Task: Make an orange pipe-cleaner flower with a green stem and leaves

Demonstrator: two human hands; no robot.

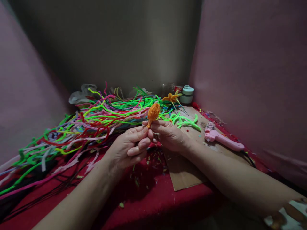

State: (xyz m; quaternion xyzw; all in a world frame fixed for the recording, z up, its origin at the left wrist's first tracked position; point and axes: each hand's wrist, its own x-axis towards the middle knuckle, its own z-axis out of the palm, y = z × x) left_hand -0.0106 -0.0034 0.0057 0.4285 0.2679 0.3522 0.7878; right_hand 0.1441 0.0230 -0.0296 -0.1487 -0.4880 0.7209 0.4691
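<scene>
An orange fuzzy piece, rounded at the top and narrow at its lower end, stands upright at the middle of the head view. My left hand pinches its narrow end between thumb and fingers. From the other side my right hand is closed on the same lower end, its fingertips touching those of my left hand. Both hands are raised over the near part of the table. The very tip of the piece is partly hidden by the fingers.
Many coloured pipe cleaners spread across the back and left. A pink glue gun lies on cardboard at the right. Orange flowers and a pale green bottle are at the back. Scraps dot the red cloth.
</scene>
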